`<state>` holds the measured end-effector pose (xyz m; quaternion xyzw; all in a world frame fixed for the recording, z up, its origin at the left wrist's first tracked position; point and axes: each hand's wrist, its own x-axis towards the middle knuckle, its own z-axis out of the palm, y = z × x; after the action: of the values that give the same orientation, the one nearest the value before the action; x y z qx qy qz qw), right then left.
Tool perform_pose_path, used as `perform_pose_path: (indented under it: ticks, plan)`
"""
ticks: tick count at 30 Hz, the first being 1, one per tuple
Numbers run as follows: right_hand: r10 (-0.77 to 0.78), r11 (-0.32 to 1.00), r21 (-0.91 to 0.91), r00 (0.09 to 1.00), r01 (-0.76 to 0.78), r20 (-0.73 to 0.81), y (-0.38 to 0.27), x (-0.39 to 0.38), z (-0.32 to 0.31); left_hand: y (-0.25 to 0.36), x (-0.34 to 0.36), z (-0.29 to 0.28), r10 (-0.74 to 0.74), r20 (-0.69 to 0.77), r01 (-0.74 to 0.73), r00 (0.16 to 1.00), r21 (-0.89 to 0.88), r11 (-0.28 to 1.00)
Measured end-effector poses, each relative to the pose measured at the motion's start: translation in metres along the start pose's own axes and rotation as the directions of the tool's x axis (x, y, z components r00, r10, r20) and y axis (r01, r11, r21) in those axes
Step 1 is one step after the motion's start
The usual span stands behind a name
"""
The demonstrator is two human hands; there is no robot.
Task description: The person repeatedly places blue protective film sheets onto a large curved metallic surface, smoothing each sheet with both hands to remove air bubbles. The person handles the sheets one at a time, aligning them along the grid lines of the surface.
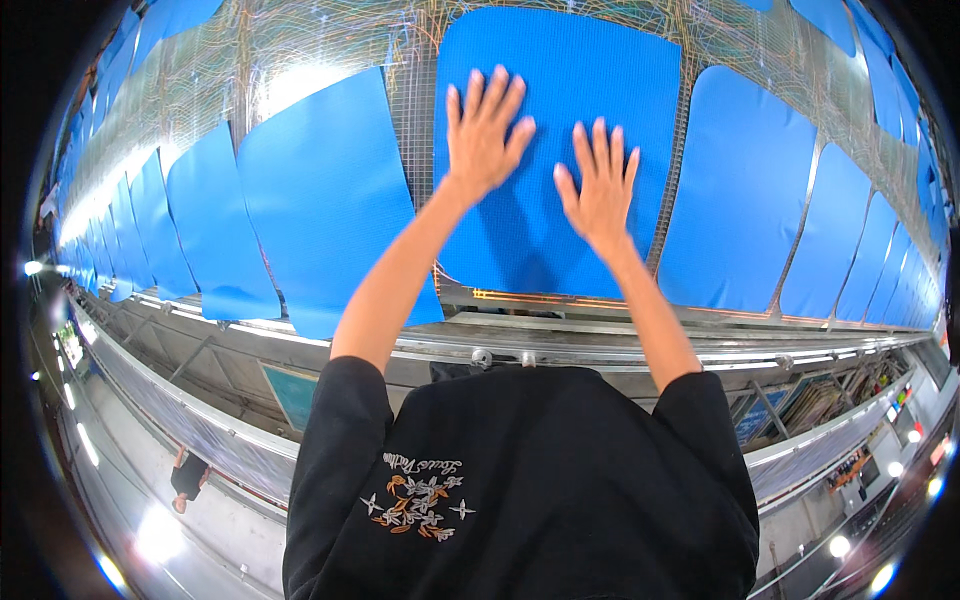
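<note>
A blue textured sheet with rounded corners (555,80) lies on the long patterned table surface (310,35), directly in front of me. My left hand (483,135) is over its left half, palm down, fingers spread. My right hand (600,190) is lower and to the right on the same sheet, also palm down with fingers apart. Both hands cast shadows on it; whether each palm presses fully down I cannot tell. Similar blue sheets (318,180) sit in a row on either side, one to the right (740,190) separated by a narrow gap.
A metal rail (590,338) runs along the near edge beside my body. More blue sheets (880,70) lie farther back along the table. Below, at the lower left, a person in dark clothing (188,470) is visible beyond a long pale beam (200,420).
</note>
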<state>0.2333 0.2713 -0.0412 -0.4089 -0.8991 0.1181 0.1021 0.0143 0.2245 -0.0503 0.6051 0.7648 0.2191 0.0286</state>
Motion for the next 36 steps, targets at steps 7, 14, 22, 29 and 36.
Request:
perform_pose_path:
  ticks: [7, 14, 22, 29, 36]
  plan:
    - [0.057, 0.997, -0.032, 0.945, -0.071, -0.321, 0.065, 0.128, 0.030, -0.032, 0.058, 0.028, -0.068, -0.124, 0.080, 0.990, 0.089, 0.993]
    - [0.237, 0.967, -0.021, 0.931, -0.253, -0.278, 0.036, 0.081, 0.026, 0.015, 0.021, 0.019, -0.031, 0.003, 0.031, 1.000, 0.047, 0.998]
    - [0.352, 0.933, -0.061, 0.934, -0.355, -0.062, -0.010, -0.123, -0.008, 0.078, -0.138, -0.020, 0.381, 0.357, -0.333, 0.853, -0.191, 0.923]
    - [0.398, 0.916, -0.041, 0.917, -0.399, -0.032, -0.023, -0.226, -0.036, 0.088, -0.225, -0.058, 0.360, 0.474, -0.300, 0.804, -0.199, 0.933]
    - [0.817, 0.544, 0.356, 0.577, -0.760, -0.016, 0.000, -0.230, -0.054, 0.051, -0.187, -0.058, 0.335, 0.451, -0.322, 0.827, -0.108, 0.941]
